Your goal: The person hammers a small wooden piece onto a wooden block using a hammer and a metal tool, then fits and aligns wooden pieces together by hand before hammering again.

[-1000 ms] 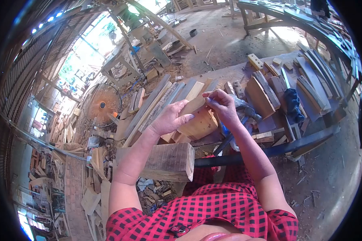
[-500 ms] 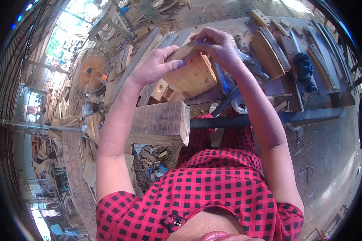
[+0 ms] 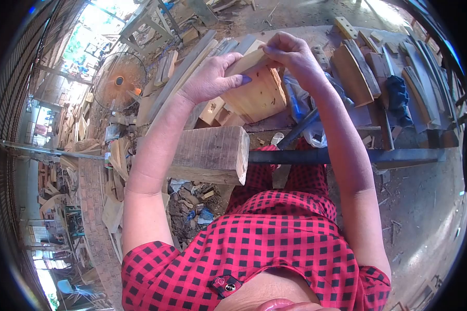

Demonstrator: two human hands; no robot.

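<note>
A short, flat piece of wood (image 3: 248, 61) is held between my two hands above the bench. My left hand (image 3: 210, 78) grips its left end, thumb along the near side and fingers over the top. At the other end, my right hand (image 3: 294, 56) pinches the corner with bent fingers. Just below lies a thick pale wood block (image 3: 259, 97) with small dark holes and a rough right edge. A notched wood offcut (image 3: 211, 111) sits to its left, partly hidden by my left forearm. Nearer to me is a squared timber beam (image 3: 207, 150).
A dark metal bar (image 3: 347, 155) runs across in front of my legs. Boards (image 3: 350, 72) and a dark blue cloth (image 3: 398, 98) lie at the right. A round wire fan guard (image 3: 118, 80) stands at the left. Scraps (image 3: 194, 202) litter the floor.
The view has shifted slightly, so the hands and bench appear a little farther right. Both hands keep their hold on the wood piece, with little other change.
</note>
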